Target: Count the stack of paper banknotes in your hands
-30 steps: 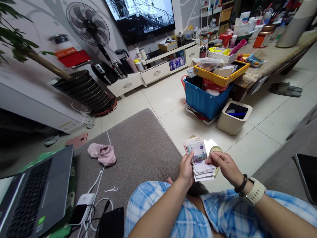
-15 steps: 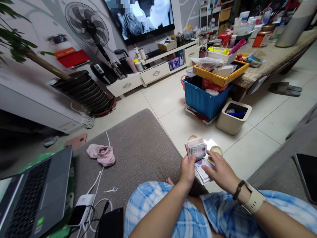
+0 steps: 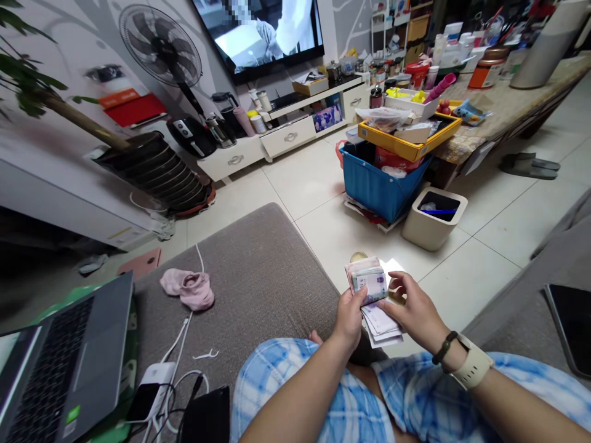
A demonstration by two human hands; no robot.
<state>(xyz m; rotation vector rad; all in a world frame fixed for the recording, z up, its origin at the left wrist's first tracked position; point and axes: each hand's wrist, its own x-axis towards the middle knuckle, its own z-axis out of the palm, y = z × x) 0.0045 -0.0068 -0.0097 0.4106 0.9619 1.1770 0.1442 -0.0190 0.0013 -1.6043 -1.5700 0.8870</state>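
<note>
My left hand point(image 3: 349, 319) is closed around a folded wad of banknotes point(image 3: 370, 284), the thumb pressed across its front. More purple-white notes point(image 3: 382, 323) fan out and hang down below that thumb. My right hand point(image 3: 419, 311) is just right of the wad. Its thumb reaches the edge of the notes, while its fingers are bent and spread from the thumb with no note clearly between them. Behind the wad, part of a round gold-coloured object point(image 3: 358, 256) shows near the floor; what it is I cannot make out.
A grey padded seat point(image 3: 258, 258) bears a pink cloth point(image 3: 189, 288), white cables and a power strip point(image 3: 157, 381). Far left is a laptop point(image 3: 69, 351); far right, a tablet-like device point(image 3: 572, 326). Ahead are a beige bin point(image 3: 431, 227), a blue crate point(image 3: 381, 187) and a cluttered table point(image 3: 503, 104).
My right hand has shifted slightly right, its fingers lifting and curling away from the wad. The lower notes have spread further right and show paler faces.
</note>
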